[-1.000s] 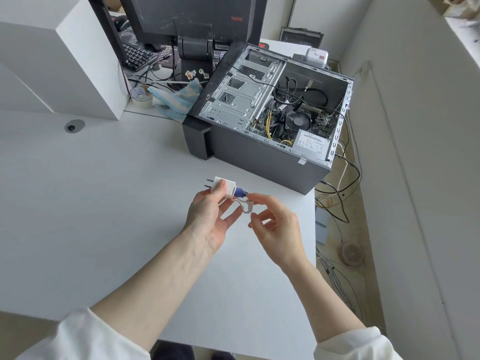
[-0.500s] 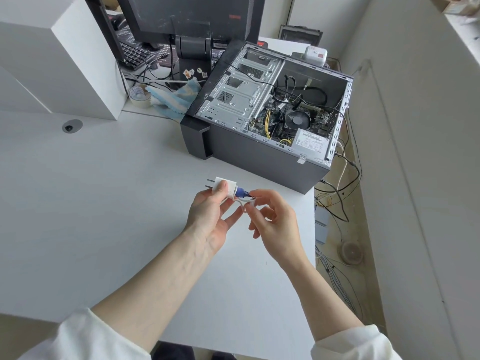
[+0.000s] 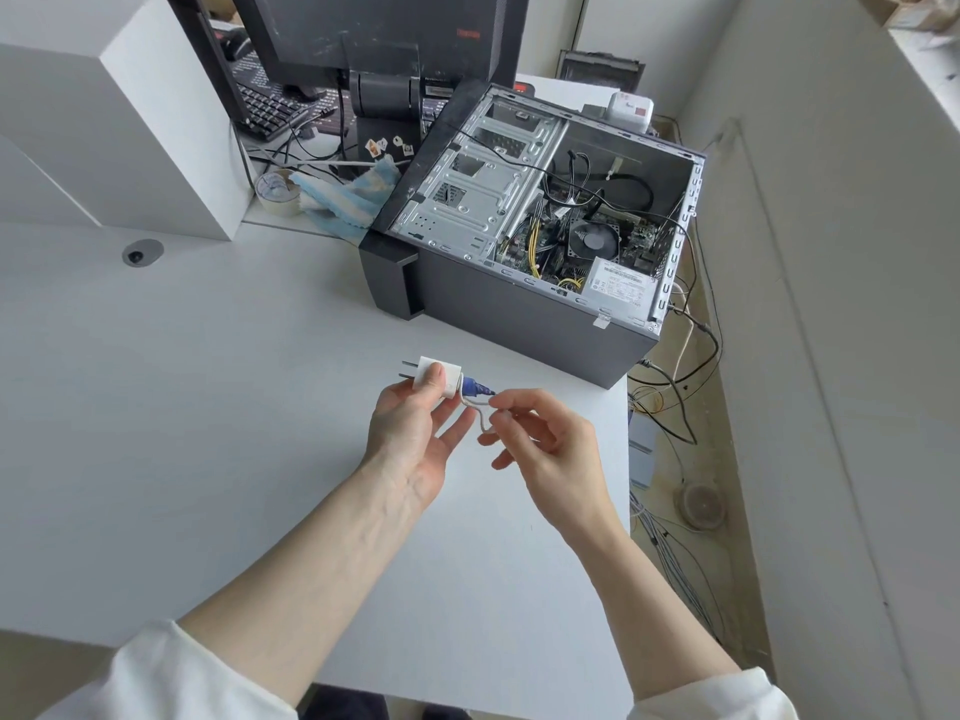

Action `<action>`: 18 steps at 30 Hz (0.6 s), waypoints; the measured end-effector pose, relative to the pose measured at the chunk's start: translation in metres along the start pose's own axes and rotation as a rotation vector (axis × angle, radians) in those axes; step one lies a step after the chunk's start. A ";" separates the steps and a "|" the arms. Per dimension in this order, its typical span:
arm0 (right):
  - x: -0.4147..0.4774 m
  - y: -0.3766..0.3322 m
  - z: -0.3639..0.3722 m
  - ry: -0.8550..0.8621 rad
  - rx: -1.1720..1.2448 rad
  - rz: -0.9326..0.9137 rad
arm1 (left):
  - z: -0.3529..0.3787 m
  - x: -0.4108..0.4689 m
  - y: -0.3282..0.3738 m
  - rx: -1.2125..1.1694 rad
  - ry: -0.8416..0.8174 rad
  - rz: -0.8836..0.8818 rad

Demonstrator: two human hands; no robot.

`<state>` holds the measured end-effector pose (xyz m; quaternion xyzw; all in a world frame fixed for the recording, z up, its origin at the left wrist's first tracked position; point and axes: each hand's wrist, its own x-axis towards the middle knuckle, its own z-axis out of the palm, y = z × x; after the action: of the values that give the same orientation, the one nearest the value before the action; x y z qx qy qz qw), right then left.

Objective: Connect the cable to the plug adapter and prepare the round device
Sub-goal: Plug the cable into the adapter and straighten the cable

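Note:
My left hand (image 3: 413,426) holds a small white plug adapter (image 3: 440,377) above the white table, its two metal prongs pointing left. A blue connector (image 3: 474,388) sits in the adapter's right end. From it a thin white cable (image 3: 480,412) loops down into my right hand (image 3: 545,441), whose thumb and forefinger pinch the cable just right of the connector. The rest of the cable is hidden in that hand. I see no round device near my hands.
An open black computer case (image 3: 540,241) lies on its side just beyond my hands. Behind it stand a monitor (image 3: 384,39), a keyboard (image 3: 270,109), a tape roll (image 3: 278,192) and a blue cloth (image 3: 348,197). The table's (image 3: 208,407) right edge drops to tangled floor cables (image 3: 675,397).
My right hand has closed in on the cable and shifted slightly up towards the connector. The left hand and the adapter have stayed put.

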<state>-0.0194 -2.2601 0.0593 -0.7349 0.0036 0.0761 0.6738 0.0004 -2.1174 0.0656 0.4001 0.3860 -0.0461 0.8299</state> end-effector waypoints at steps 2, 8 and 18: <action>0.001 -0.004 0.000 -0.012 0.047 -0.015 | 0.001 -0.001 0.001 -0.007 0.000 -0.003; 0.008 -0.014 -0.005 0.036 0.213 -0.028 | 0.002 -0.005 0.002 -0.013 -0.015 -0.012; 0.021 -0.014 -0.014 0.138 0.073 -0.088 | 0.001 -0.007 0.001 -0.022 -0.047 -0.009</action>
<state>0.0040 -2.2702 0.0715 -0.7129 0.0203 -0.0044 0.7009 -0.0029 -2.1192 0.0713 0.3882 0.3688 -0.0549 0.8428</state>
